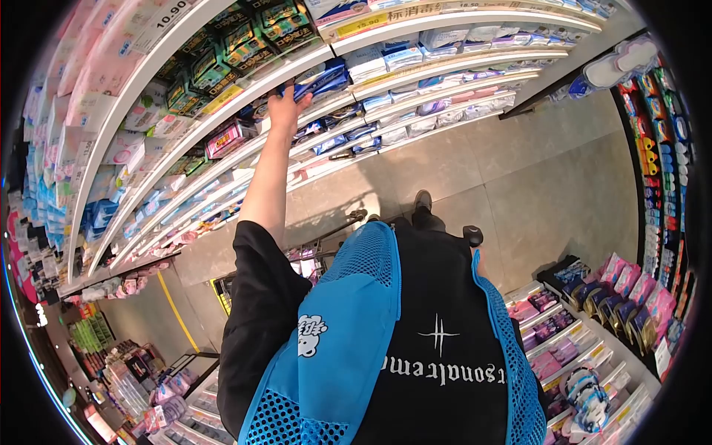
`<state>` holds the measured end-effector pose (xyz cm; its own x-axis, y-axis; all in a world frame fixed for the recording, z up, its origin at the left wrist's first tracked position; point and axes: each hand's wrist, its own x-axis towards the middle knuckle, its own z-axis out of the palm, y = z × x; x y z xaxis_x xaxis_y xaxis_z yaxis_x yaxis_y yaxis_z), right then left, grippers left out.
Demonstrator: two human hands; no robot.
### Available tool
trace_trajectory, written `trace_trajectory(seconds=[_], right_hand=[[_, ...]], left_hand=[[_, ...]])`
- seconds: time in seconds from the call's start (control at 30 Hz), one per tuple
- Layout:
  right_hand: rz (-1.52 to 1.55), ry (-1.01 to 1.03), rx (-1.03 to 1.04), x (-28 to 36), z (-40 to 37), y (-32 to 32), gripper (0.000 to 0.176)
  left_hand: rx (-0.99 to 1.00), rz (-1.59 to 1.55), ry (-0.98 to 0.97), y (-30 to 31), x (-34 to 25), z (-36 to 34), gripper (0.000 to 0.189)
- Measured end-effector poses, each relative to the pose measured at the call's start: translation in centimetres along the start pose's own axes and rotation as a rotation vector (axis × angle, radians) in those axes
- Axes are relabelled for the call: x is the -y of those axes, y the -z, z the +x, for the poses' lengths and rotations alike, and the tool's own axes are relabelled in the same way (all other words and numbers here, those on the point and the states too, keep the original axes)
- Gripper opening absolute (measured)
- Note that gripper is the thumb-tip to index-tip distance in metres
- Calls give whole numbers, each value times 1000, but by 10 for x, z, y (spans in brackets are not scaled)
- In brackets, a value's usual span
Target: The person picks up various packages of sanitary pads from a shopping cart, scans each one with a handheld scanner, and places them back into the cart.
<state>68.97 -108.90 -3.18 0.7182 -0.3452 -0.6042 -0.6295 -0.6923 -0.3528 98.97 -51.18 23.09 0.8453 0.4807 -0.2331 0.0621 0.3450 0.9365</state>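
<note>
My left hand (288,107) reaches up into the shelving in front of me, its fingers and thumb closed about the near end of a dark blue package (326,80). The package lies on a shelf among other packs, and its printing is too small to read. My right hand (478,259) shows only as a sliver of skin at the edge of my blue vest. Just beyond it is a black rounded object (472,236). The fingers of that hand are hidden.
Curved-looking white shelves (445,37) hold rows of packs. Green-black boxes (215,67) stand on the left. A wheeled metal frame (326,241) is partly hidden beside my left arm. More shelving with pink packs (545,363) is at the lower right. Grey floor (534,178) lies between.
</note>
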Motion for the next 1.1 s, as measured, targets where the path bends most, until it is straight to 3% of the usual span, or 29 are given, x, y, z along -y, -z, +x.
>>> trace_trajectory(seconds=[0.17, 0.33, 0.43, 0.53, 0.63, 0.7, 0.77, 0.8, 0.87, 0.97, 1.0, 1.07, 1.1], right_hand=[[9, -11, 6, 0, 0, -1, 27], [9, -8, 26, 2, 7, 3, 27], [0, -4, 44, 1, 12, 6, 26], [-12, 11, 69, 3, 20, 9, 26], [-28, 30, 103, 7, 30, 14, 26], [-46, 46, 132, 8, 38, 18, 26], [-67, 65, 165, 11, 49, 22, 26], [-77, 78, 183, 16, 55, 24, 26], [-103, 104, 224, 22, 69, 29, 26], [-137, 133, 287, 31, 94, 35, 26], [-150, 145, 310, 39, 99, 40, 26], [-173, 170, 370, 49, 115, 41, 26], [-175, 179, 411, 55, 125, 40, 26]], left_hand=[[-31, 232, 42, 1, 0, 14, 45], [-224, 923, -71, -1, -3, 14, 66], [-283, 960, -101, -4, -4, 8, 64], [-263, 553, 3, -1, -9, 1, 67], [-363, 359, -142, 14, 21, 2, 69], [-381, 513, -207, 31, 32, -9, 72], [-366, 524, -144, 37, 31, -42, 71], [-409, 695, -260, 79, 69, -32, 68], [-428, 693, -78, 55, 44, -103, 60], [-446, 580, 126, 115, 93, -166, 55], [-538, 724, 184, 110, 91, -200, 51], [-615, 970, 258, 156, 136, -257, 40], [-637, 838, 246, 162, 145, -294, 34]])
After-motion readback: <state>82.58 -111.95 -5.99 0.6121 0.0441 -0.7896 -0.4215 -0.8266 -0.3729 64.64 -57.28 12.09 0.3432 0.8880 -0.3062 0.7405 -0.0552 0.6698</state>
